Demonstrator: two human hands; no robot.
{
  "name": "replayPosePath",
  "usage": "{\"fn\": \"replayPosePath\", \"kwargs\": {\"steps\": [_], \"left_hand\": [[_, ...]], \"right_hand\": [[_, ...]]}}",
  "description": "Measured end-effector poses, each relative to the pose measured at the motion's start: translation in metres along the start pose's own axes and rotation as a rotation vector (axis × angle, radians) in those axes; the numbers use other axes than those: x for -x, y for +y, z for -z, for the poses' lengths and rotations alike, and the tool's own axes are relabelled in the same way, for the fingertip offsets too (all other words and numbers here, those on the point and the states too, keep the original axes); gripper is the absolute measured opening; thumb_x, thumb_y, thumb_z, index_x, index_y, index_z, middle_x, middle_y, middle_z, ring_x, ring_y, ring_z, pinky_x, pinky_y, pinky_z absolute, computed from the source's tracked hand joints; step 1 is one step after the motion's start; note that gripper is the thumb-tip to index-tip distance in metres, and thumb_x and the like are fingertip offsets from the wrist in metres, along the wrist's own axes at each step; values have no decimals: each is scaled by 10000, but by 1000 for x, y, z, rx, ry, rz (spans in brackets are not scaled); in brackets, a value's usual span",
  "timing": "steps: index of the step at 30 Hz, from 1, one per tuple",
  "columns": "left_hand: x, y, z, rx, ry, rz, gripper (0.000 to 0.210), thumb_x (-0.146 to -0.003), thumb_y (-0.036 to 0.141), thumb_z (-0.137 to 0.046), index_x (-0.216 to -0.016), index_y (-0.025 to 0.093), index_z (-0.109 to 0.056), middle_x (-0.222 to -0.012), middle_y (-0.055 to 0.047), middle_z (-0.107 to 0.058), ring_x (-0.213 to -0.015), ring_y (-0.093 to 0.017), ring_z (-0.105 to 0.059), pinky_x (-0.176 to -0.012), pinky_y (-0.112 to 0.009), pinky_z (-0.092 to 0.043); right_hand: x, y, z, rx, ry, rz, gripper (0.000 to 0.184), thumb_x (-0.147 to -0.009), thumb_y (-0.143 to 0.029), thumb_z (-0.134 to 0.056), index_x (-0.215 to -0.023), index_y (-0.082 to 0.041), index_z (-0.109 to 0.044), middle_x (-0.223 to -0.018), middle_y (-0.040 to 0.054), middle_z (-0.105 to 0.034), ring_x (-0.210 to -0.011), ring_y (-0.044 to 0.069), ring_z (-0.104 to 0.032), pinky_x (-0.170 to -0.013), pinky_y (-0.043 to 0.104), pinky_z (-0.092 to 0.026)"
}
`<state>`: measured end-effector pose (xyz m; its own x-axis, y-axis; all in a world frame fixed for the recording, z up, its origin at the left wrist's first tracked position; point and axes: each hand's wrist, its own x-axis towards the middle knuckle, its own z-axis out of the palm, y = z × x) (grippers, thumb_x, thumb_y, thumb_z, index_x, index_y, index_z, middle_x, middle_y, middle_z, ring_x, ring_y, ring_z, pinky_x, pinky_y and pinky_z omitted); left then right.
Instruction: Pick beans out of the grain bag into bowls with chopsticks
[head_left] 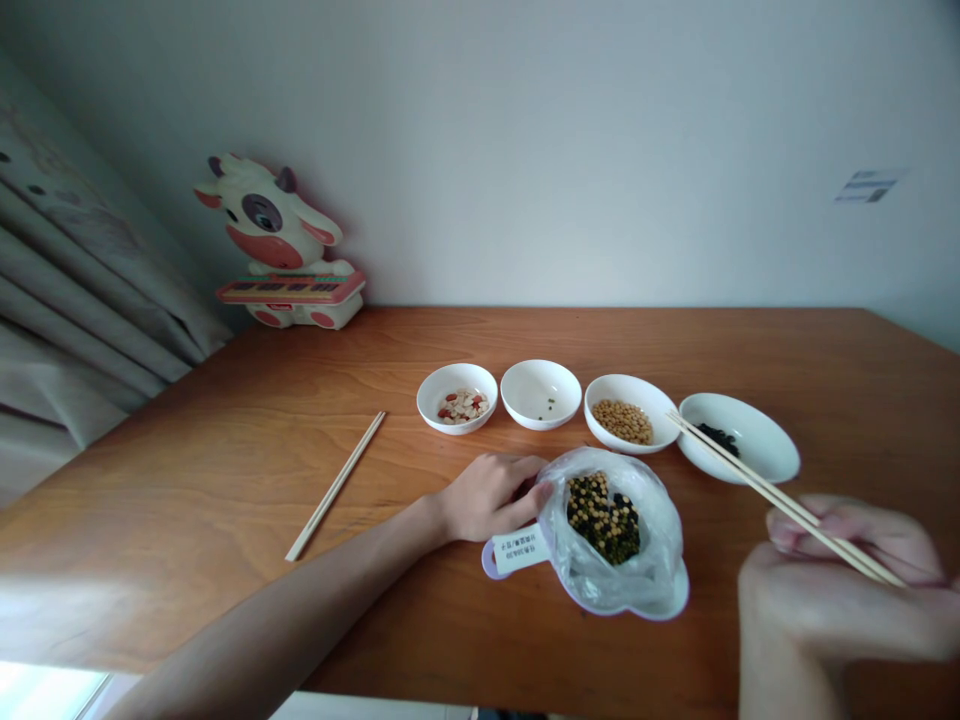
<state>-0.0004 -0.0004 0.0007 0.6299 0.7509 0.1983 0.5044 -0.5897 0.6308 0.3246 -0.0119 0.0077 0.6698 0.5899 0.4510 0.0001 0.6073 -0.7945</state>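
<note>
My right hand (pixel 862 570) is closed round a pair of light wooden chopsticks (pixel 780 495), their tips over the gap between the two right-hand bowls. My left hand (pixel 495 495) grips the left rim of a lilac-edged tray (pixel 596 605) lined with a clear plastic bag (pixel 660 510). Inside lies a mix of yellow, black and green beans (pixel 604 520). Behind it stand a white bowl of yellow soybeans (pixel 621 422), a bowl with dark beans (pixel 718 440), a bowl (pixel 541 385) with a few small green beans, and a bowl of pale and reddish pieces (pixel 463 405).
A second pair of chopsticks (pixel 337 485) lies on the wooden table (pixel 225 480) at left. A cow-shaped toy keyboard (pixel 289 260) stands in the back left corner. A curtain (pixel 82 270) hangs at the left, and a label (pixel 868 186) is on the wall.
</note>
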Motion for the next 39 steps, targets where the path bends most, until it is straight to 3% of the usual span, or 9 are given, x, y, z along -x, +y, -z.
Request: {"fn": "replayPosePath", "kwargs": {"steps": [5,10,14,20,30,36,39], "left_hand": [[0,-1,-1,1,7,-12,361,-1115,432,-384,-1076,168,-627,-900,-58,-697,-746,-162,-611,-692,-267,-428],[0,-2,-1,5,7,-7,351,-1115,428,-389,-1085,172,-628,-914,-57,-699,-759,-162,-611,-707,-268,-434],[-1,-1,-1,5,2,-4,354,-1115,429,-389,-1084,171,-630,-906,-58,-699,-758,-164,-616,-704,-268,-435],[0,-1,-1,19,-12,4,362,-1119,431,-382,-1066,168,-626,-902,-60,-700,-764,-163,-627,-711,-261,-446],[0,-1,-1,11,1,-2,379,-1119,440,-376,-1083,166,-635,-906,-66,-707,-764,-165,-634,-705,-263,-449],[0,-2,-1,12,-5,1,381,-1118,443,-377,-1087,166,-636,-916,-71,-715,-779,-171,-649,-725,-268,-463],[0,-1,-1,14,-3,-1,361,-1116,431,-388,-1103,169,-637,-929,-68,-716,-790,-171,-649,-728,-268,-461]], "right_hand": [[-7,1,4,-131,-34,-60,706,-928,-750,-334,-479,-249,-552,-346,3,-320,-378,183,-408,-477,364,-241],[-6,-10,5,-175,-275,-188,683,-923,-745,-409,-477,-244,-540,-364,12,-331,-408,172,-384,-515,378,-269],[6,-19,-5,2,-434,-179,760,-990,-737,-290,-490,-237,-567,-427,46,-396,-516,212,-435,-604,410,-320],[20,-16,-17,159,-643,-169,790,-995,-767,-178,-508,-229,-489,-506,45,-419,-538,191,-404,-556,381,-277],[22,-19,-22,174,-724,-209,779,-1002,-755,-154,-532,-224,-476,-523,42,-431,-533,184,-409,-537,366,-301],[23,-16,-21,196,-705,-161,732,-1034,-669,-247,-558,-219,-573,-556,47,-490,-564,191,-438,-554,370,-306],[23,-14,-21,181,-708,-126,698,-1054,-610,-284,-583,-221,-621,-621,60,-562,-646,212,-517,-595,372,-347]]}}
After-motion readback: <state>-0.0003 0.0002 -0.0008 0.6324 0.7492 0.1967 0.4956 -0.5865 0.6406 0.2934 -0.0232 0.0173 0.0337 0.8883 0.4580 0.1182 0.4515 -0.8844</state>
